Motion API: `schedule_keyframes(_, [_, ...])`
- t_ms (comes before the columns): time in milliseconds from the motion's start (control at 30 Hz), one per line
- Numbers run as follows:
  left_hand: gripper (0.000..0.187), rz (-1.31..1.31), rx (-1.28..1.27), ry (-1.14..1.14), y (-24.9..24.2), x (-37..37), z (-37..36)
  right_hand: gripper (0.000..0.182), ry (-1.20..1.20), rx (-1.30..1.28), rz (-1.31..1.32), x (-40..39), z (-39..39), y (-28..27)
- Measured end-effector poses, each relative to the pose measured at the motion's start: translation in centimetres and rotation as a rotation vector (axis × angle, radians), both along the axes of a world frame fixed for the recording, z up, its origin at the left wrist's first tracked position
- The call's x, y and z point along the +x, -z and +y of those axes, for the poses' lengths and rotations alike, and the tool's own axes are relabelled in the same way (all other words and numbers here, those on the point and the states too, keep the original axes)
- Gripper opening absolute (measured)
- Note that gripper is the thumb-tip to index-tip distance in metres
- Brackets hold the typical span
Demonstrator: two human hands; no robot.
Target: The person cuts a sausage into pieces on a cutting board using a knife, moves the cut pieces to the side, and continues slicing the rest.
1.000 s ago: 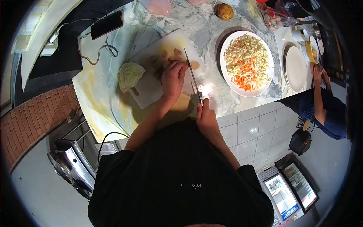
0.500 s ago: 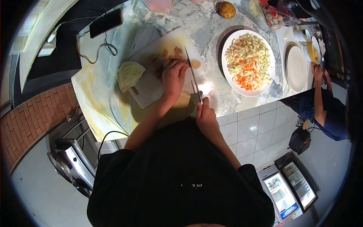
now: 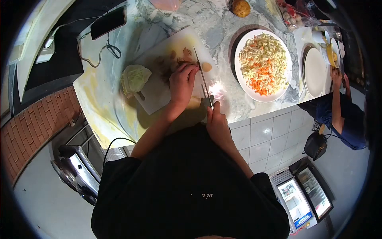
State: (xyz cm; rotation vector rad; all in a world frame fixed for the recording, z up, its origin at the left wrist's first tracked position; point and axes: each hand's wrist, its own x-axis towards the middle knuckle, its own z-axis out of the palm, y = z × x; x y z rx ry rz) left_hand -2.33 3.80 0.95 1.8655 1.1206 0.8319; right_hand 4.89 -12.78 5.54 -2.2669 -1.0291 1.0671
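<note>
View shifted slightly | right fingers (image 3: 216,108) grip knife (image 3: 202,73), left fingers (image 3: 184,68) hold brown food (image 3: 182,62) | marbled counter (image 3: 161,19), tiled floor (image 3: 260,137)

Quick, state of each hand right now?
Left hand: fingers curled over the cutting board; whether its grip is closed can't be told.
Right hand: closed, holding the knife.

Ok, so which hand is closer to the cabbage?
The left hand. It is over the cutting board, just right of the cabbage. The right hand is farther off, near the counter's edge, holding the knife.
</note>
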Motion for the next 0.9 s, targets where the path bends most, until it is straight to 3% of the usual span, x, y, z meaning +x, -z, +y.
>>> schedule_keyframes(900, [0.013, -0.008, -0.101, -0.048, -0.4, 0.0, 0.3, 0.029, 0.003, -0.135, 0.150, 1.5, 2.2, 0.3])
